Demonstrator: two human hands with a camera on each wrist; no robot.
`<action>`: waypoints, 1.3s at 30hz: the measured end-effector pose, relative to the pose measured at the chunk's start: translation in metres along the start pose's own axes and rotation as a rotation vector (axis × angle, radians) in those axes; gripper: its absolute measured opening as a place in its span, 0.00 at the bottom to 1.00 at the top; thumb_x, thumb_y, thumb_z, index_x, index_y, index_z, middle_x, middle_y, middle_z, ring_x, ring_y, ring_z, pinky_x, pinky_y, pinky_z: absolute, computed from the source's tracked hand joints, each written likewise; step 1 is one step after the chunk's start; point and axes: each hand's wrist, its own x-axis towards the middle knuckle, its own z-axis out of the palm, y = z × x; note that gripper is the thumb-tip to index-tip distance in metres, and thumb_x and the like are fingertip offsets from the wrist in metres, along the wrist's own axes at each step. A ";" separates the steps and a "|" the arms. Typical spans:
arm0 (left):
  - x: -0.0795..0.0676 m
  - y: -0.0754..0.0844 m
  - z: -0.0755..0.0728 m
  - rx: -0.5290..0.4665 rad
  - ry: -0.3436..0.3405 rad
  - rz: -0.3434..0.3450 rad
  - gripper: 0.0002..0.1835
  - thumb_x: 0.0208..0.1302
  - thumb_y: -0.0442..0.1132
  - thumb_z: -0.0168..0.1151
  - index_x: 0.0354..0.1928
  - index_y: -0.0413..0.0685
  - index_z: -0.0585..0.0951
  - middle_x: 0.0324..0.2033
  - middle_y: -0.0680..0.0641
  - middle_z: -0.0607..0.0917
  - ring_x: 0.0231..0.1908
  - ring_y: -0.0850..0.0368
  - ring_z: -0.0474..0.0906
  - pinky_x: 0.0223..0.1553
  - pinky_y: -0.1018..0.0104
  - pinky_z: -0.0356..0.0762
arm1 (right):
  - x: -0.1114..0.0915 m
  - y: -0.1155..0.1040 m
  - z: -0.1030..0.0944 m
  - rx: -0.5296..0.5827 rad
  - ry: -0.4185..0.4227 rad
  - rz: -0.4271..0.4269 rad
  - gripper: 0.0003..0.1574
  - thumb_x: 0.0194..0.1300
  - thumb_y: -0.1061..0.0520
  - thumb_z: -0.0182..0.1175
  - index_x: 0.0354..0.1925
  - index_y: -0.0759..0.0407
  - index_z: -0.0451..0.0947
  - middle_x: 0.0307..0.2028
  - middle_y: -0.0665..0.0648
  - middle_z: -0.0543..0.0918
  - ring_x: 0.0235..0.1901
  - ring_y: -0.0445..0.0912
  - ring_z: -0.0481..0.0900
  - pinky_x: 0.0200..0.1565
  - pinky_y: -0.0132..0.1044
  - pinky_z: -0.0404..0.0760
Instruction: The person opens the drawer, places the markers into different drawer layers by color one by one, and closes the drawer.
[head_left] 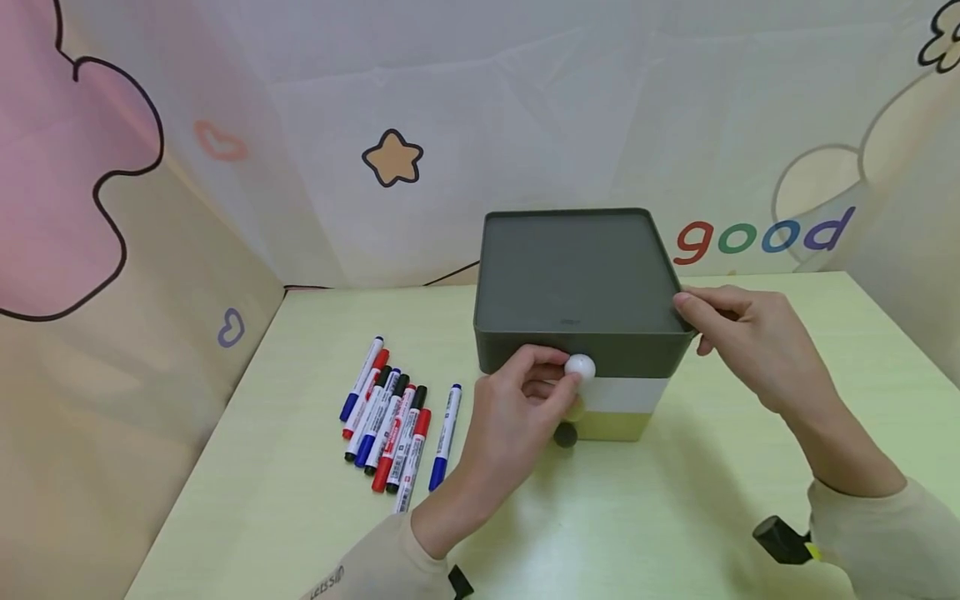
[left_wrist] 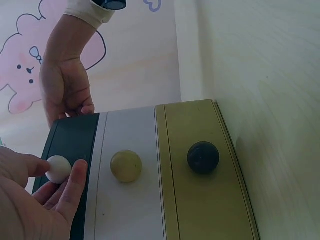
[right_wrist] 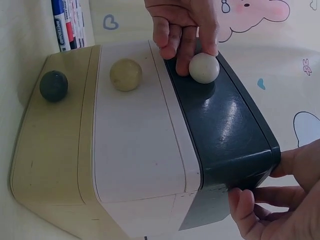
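A small storage box (head_left: 573, 271) with three stacked drawers stands on the table. Its top drawer (right_wrist: 227, 120) is dark grey-green, the middle one (right_wrist: 140, 135) white, the bottom one (right_wrist: 55, 145) yellow. My left hand (head_left: 517, 408) pinches the round white knob (left_wrist: 59, 170) of the top drawer between thumb and fingers. At the box's upper right corner, my right hand (head_left: 757, 342) grips the edge, thumb on the rim and fingers around the side. Below the white knob sit a yellow knob (left_wrist: 126, 166) and a dark knob (left_wrist: 203, 157).
Left of the box, several whiteboard markers (head_left: 386, 417) with red, blue and black caps lie side by side. One blue-capped marker (head_left: 446, 437) lies apart, close to my left forearm. A printed cloth (head_left: 570, 108) hangs behind the pale table (head_left: 247, 500).
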 end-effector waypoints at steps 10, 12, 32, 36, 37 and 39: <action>0.004 0.004 0.004 0.037 -0.007 0.060 0.11 0.69 0.32 0.68 0.52 0.42 0.83 0.41 0.47 0.89 0.35 0.63 0.84 0.40 0.69 0.85 | -0.001 -0.002 0.000 0.054 0.057 -0.068 0.28 0.78 0.46 0.58 0.65 0.62 0.80 0.32 0.56 0.77 0.26 0.47 0.73 0.24 0.39 0.65; 0.006 0.004 0.004 0.037 -0.001 0.062 0.11 0.69 0.32 0.69 0.51 0.42 0.83 0.40 0.47 0.89 0.35 0.63 0.84 0.40 0.69 0.85 | 0.000 -0.004 0.001 0.060 0.070 -0.087 0.28 0.78 0.47 0.58 0.66 0.62 0.78 0.33 0.57 0.76 0.27 0.46 0.74 0.26 0.37 0.66; 0.006 0.005 0.007 0.042 -0.004 0.062 0.11 0.66 0.31 0.71 0.49 0.40 0.84 0.39 0.47 0.88 0.36 0.63 0.84 0.39 0.70 0.85 | 0.000 -0.002 0.000 0.079 0.081 -0.110 0.27 0.77 0.49 0.59 0.66 0.61 0.79 0.34 0.57 0.76 0.26 0.44 0.74 0.25 0.36 0.66; 0.004 0.005 0.005 0.044 -0.012 0.063 0.10 0.66 0.31 0.71 0.48 0.40 0.84 0.39 0.47 0.88 0.36 0.63 0.84 0.39 0.70 0.85 | -0.002 -0.002 0.004 0.093 0.084 -0.099 0.27 0.77 0.49 0.59 0.66 0.61 0.79 0.36 0.56 0.77 0.26 0.44 0.75 0.25 0.36 0.67; 0.003 0.005 0.004 0.044 -0.013 0.062 0.10 0.66 0.31 0.71 0.48 0.40 0.84 0.39 0.47 0.88 0.35 0.63 0.84 0.39 0.69 0.85 | -0.002 -0.002 0.005 0.097 0.084 -0.092 0.27 0.77 0.49 0.59 0.66 0.61 0.79 0.37 0.55 0.77 0.26 0.43 0.75 0.25 0.35 0.67; 0.000 0.005 0.003 0.048 -0.015 0.059 0.10 0.66 0.31 0.71 0.48 0.40 0.84 0.39 0.47 0.88 0.35 0.63 0.84 0.38 0.69 0.85 | -0.003 -0.001 0.008 0.109 0.081 -0.078 0.27 0.77 0.49 0.59 0.66 0.61 0.78 0.38 0.53 0.78 0.26 0.43 0.76 0.25 0.35 0.67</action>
